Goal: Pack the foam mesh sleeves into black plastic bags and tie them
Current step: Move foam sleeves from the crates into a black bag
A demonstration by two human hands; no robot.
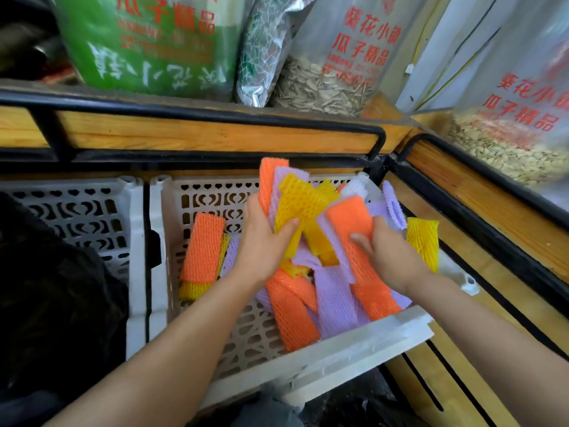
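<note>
A wooden shelf (215, 131) with a black metal rail runs across the back. On it stand a green printed bag (147, 41), a silver foil bag (264, 47) and a clear bag of sunflower seeds (332, 78). Below the shelf sits a white plastic crate (338, 346) with walls and floor cut through in heart and leaf shapes. A second crate (77, 208) of the same kind stands just beside it.

The left hand (261, 241) is clenched around a bundle of foam mesh sleeves (304, 201). Its thumb lies across a yellow one and the other fingers are curled behind the bundle. The sleeves fan out upward from this grip, orange, lilac and yellow, all flat soft tubes with a net pattern. The right hand (388, 254) grasps the same bundle from the other side, fingers curled over an orange sleeve (348, 217) that continues down below the wrist.

Under both grips more sleeves hang into the crate, among them a lilac sleeve (334, 303) and a long orange one (292, 312). To the outer side of the left grip a loose orange sleeve (203, 248) lies on a yellow one on the crate floor. To the outer side of the right grip a yellow sleeve (423, 241) rests at the crate's rim.

A black plastic bag (55, 303), dark and wrinkled, is well to the left of the left forearm.
</note>
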